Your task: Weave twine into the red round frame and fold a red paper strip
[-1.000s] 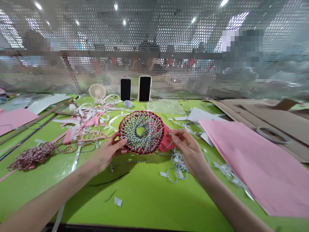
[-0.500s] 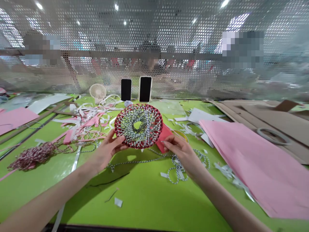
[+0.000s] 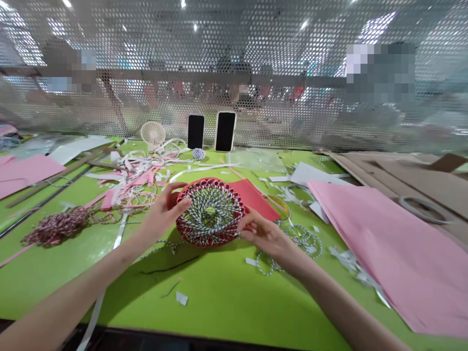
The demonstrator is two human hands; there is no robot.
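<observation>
A bright green table [image 3: 219, 292] fills the lower part of the view, glossy under the overhead lights and littered with offcuts. Across its far edge stands a perforated metal screen [image 3: 234, 48], with a horizontal bar running along it; the room beyond shows only as blurred shapes and red patches (too indistinct to tell what they are), with ceiling lights reflected in the metal.

Against the screen stand two black-faced phones [image 3: 196, 131] [image 3: 225, 131], propped upright beside a small cream desk fan [image 3: 152, 134]. A little ball of twisted black-and-white twine [image 3: 199, 154] sits just in front of them. To the left lie a heap of pink and white paper strips [image 3: 135, 175], a tangle of red-and-white twine [image 3: 54, 226] and pink paper sheets [image 3: 25, 173]. To the right, a large pink paper sheet [image 3: 387, 243] overlaps flat cardboard [image 3: 413, 175], which carries a roll of tape [image 3: 420, 209].

Near the middle of the table, a red-rimmed woven disc [image 3: 210, 212] of black-and-white twine is held low and tilted, with a red paper sheet [image 3: 252, 197] just behind it. The left hand [image 3: 164, 209] curls around its left rim, while the right hand [image 3: 265, 234] reaches across, fingers [image 3: 252, 222] spread over its lower right edge.
</observation>
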